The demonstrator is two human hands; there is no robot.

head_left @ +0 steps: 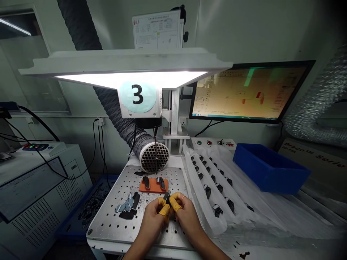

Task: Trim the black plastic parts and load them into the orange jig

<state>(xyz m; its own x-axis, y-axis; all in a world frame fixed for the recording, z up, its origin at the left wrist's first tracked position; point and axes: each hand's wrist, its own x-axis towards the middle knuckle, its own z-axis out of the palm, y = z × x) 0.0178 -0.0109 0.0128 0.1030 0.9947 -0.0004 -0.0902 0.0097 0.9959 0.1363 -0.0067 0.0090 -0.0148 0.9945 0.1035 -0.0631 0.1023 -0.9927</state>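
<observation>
My left hand (155,215) and my right hand (183,213) meet over the perforated metal plate (114,220), both with yellow finger cots on the fingertips. Together they pinch a small black part (166,198) between them. Just beyond the fingers lies an orange fixture (153,185) carrying two black parts. To the left of my hands sits a small heap of grey and black scraps (128,207).
A ribbed extraction hose ends in a mesh nozzle (154,157) behind the fixture. Clear plastic sheets with rows of black parts (214,187) lie to the right, beside a blue bin (269,168). A monitor (249,92) stands behind. A blue tray of scraps (90,206) sits lower left.
</observation>
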